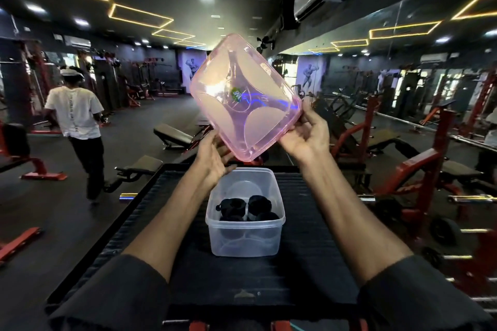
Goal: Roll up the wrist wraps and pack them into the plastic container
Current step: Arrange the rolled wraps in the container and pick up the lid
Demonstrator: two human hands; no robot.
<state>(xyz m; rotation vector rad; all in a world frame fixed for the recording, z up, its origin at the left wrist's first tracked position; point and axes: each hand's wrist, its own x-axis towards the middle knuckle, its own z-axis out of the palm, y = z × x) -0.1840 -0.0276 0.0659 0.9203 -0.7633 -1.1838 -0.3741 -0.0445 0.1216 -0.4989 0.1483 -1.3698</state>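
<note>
Head view: both hands hold a pink translucent lid (255,115) tilted in the air above the plastic container (244,239). The right hand (309,134) pinches the lid's lower right edge, thumb on the near face and fingers behind. The left hand (212,156) reaches up to the lower left edge; its fingertips are hidden behind the pink plastic, so I cannot tell whether it clasps or only props the lid. The clear container stands uncovered on a black padded platform (309,263), midway across and towards its far edge. Rolled black wrist wraps (243,209) lie inside, bunched at the container's near end. At far left a person in a white shirt (74,113) is on the gym floor.
</note>
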